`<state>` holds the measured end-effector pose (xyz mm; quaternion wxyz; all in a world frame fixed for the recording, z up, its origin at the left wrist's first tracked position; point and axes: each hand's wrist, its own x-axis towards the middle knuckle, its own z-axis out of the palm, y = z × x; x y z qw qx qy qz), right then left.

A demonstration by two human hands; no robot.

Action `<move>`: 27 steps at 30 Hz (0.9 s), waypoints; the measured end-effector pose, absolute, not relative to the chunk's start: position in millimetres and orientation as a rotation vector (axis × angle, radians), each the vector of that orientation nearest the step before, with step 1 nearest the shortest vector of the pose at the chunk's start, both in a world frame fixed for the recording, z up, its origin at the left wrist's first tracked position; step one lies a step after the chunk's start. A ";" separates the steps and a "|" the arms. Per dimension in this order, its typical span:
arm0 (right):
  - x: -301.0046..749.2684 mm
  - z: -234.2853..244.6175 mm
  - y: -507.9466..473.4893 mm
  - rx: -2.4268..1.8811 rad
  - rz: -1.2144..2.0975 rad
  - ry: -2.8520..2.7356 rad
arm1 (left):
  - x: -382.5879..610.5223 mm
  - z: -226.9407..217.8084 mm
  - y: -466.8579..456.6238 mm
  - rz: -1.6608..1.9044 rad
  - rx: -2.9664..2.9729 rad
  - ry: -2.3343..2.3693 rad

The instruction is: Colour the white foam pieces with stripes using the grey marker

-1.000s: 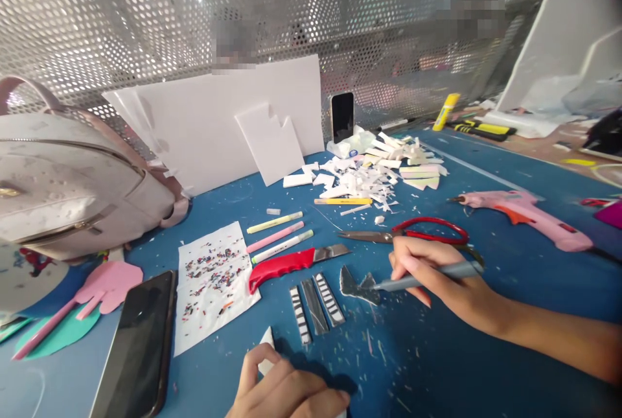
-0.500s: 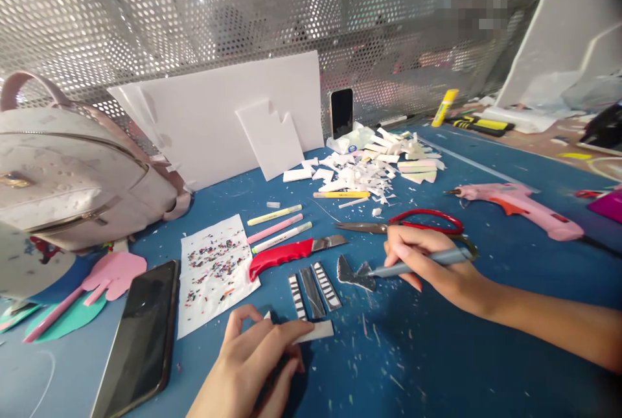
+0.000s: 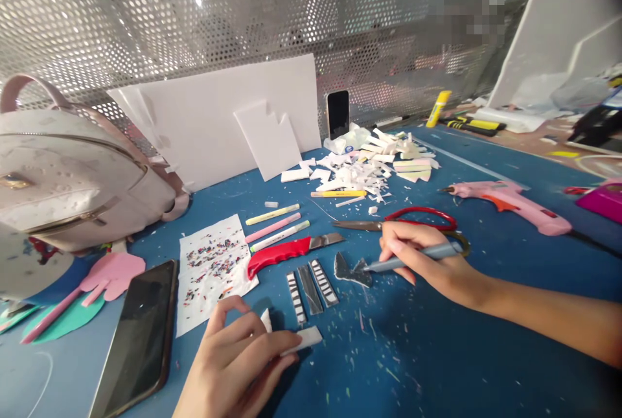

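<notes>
My right hand is closed round a grey pen, whose tip touches a small dark cut-out shape on the blue table. My left hand pinches a small white foam strip low on the table, near the front edge. Three striped strips lie side by side between the two hands. A red-handled utility knife lies just behind them.
A dark phone and a white sheet with coloured specks lie at the left. Red scissors, a pink glue gun, three pastel markers, white foam scraps, white foam boards and a pale backpack surround the work area.
My left hand came up from the bottom edge with the white foam strip, which now lies flat near the striped strips. The right hand and pen stay on the dark cut-out.
</notes>
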<state>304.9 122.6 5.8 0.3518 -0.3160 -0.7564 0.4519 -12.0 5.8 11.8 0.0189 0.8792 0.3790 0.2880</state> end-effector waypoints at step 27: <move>306.4 3.8 123.9 -0.834 1.128 -1.992 | 2.1 0.3 -12.0 0.836 2.674 1.247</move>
